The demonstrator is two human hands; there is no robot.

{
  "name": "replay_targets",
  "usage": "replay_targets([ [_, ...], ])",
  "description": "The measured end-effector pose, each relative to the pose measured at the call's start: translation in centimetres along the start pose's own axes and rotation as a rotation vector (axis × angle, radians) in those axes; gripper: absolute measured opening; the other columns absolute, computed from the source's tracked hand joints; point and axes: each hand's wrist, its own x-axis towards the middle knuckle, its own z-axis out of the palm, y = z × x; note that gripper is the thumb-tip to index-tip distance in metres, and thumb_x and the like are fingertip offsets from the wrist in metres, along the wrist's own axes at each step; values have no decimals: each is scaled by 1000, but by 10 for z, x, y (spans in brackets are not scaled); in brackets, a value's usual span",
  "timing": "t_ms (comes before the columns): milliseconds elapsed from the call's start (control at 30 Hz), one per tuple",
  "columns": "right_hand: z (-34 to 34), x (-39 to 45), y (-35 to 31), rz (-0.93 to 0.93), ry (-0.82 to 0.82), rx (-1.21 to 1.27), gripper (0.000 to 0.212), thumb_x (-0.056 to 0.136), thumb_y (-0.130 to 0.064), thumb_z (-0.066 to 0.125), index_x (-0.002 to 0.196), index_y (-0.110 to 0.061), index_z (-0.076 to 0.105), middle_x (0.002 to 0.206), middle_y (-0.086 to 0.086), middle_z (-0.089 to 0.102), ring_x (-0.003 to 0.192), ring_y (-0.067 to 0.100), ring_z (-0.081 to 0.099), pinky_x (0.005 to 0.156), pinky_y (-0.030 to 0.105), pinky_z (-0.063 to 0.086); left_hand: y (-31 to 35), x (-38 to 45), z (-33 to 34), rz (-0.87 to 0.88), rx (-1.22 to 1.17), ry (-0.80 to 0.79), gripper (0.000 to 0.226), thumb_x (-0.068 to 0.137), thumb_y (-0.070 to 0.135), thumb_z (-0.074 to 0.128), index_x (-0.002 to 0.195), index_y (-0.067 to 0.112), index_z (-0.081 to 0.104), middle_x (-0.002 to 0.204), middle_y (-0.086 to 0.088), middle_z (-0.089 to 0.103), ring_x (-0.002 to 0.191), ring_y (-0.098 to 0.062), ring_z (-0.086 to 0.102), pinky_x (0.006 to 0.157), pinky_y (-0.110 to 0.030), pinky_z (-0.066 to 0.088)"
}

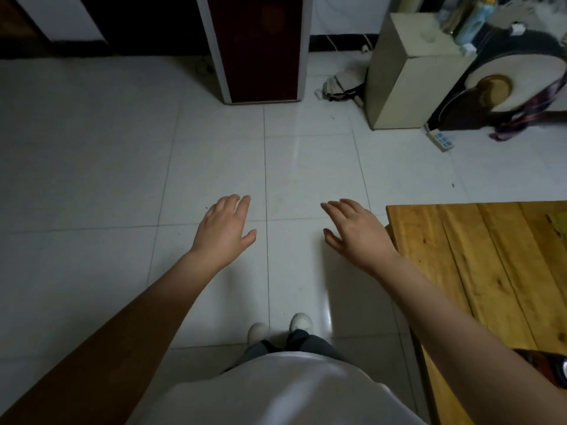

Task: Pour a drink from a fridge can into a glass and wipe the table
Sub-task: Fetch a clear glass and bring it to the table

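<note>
Left hand [225,227] and right hand [352,231] — each grip slack, empty — beside the wooden table [478,271].

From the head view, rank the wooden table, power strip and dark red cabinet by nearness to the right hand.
From the right hand:
1. Wooden table, right beside it.
2. Power strip, on the floor ahead to the right.
3. Dark red cabinet, ahead by the wall.

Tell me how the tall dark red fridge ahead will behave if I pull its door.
The fridge looks tall and narrow, so a hard pull might rock it. The tile floor looks glossy, so it could slide slightly.
</note>
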Motion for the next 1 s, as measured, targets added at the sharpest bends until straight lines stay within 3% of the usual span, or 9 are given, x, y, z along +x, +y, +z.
replay_targets([
  [333,2,34,34,-48,-78,6,51,88,-26,55,133,-7,44,131,14,53,126,35,44,98,45,41,13,48,4,-15,6,21,59,86,29,57,136,3,37,137,-19,42,129,-34,35,107,-41,29],
  [633,0,81,74,-26,-74,5,49,83,-22,60,127,-5,51,124,15,59,119,36,50,90,45,45,18,110,6,-36,-17,10,58,86,29,57,135,3,38,139,-19,40,130,-33,34,107,-40,29],
  [1000,-2,225,108,97,-90,17,50,89,-25,52,135,-8,42,133,10,52,128,31,41,97,42,39,-31,265,-17,33,-49,-8,59,89,32,52,138,6,33,144,-15,34,135,-28,28,109,-36,25],
])
